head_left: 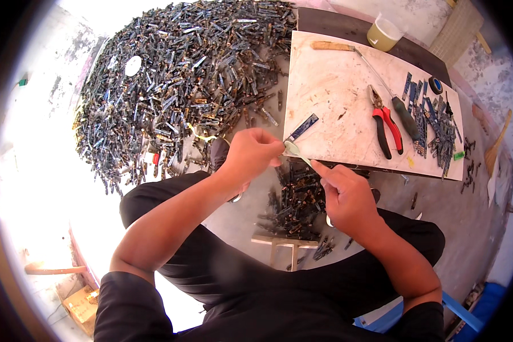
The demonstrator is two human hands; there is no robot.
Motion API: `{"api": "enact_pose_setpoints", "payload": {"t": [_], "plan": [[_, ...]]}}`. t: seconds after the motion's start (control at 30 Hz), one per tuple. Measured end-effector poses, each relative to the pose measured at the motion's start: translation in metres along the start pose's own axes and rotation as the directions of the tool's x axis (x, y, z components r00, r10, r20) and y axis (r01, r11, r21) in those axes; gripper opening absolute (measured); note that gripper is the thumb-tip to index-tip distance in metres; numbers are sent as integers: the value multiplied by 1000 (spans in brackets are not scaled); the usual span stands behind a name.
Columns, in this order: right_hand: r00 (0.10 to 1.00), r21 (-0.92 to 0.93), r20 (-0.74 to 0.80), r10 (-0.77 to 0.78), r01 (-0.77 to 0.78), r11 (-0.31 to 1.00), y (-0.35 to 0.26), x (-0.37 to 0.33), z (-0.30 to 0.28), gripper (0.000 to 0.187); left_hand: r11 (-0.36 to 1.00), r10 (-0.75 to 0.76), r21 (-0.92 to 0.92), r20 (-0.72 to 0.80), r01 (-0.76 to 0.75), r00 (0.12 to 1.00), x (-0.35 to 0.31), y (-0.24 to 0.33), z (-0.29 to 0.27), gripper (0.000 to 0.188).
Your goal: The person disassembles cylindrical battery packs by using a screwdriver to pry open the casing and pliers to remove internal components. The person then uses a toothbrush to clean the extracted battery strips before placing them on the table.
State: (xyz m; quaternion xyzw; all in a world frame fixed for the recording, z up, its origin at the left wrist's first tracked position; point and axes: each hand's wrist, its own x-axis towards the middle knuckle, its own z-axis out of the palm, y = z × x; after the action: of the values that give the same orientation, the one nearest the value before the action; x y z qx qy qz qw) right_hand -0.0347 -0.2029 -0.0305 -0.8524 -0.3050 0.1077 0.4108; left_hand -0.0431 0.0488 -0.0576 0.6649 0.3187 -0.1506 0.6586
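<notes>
My left hand [251, 153] is closed in a pinch at the near edge of the white board [319, 80]. Its fingertips grip the lower end of a short dark blue strip [303, 127], which points up and right over the board. My right hand [347, 196] is closed round a slim pale green tool [298, 151] with a rounded, spoon-like tip. The index finger lies along the tool. That tip sits against or right beside the strip's end at my left fingertips; whether they touch I cannot tell.
Red-and-black pliers [385, 122], a dark-handled screwdriver [406, 118], a wooden-handled tool [332, 45], a tape roll [435, 85] and several loose strips [433, 128] lie on the board. A yellowish cup [384, 34] stands behind. A large strip pile [182, 74] covers the floor at left; a smaller heap [296, 199] lies between my legs.
</notes>
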Motion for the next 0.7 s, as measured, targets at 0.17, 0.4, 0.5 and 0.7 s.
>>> {"api": "enact_pose_setpoints", "payload": {"t": [0.17, 0.4, 0.5, 0.7], "plan": [[998, -38, -32, 52, -53, 998, 3, 9, -7, 45, 1000, -2, 13, -11, 2, 1000, -1, -1, -2, 12], [999, -89, -17, 38, -40, 995, 2, 8, -10, 48, 1000, -3, -2, 4, 3, 1000, 0, 0, -2, 12], [1000, -87, -13, -6, 5, 996, 3, 4, -4, 48, 1000, 19, -12, 12, -19, 1000, -1, -1, -2, 13], [999, -24, -11, 39, -39, 999, 0, 5, -4, 48, 1000, -15, 10, 1, 15, 1000, -2, 1, -3, 13]]}}
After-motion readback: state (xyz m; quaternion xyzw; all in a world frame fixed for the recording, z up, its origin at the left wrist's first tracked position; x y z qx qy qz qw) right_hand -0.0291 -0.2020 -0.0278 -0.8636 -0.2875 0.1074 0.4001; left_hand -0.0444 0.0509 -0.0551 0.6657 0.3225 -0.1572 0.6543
